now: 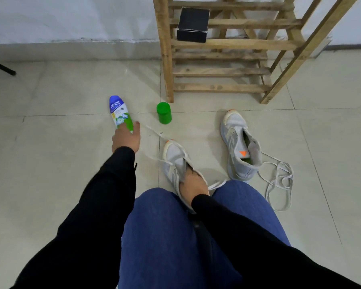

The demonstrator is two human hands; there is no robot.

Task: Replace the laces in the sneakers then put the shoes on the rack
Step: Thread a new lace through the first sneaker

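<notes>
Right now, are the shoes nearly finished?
Not nearly. Done: little I can see; a loose lace lies beside the far sneaker, whose eyelets look bare. In hand: the right hand holds the near sneaker, its lace trailing loose; the left hand reaches the powder bottle. Left: lacing both, then the rack, which holds no shoes.
</notes>
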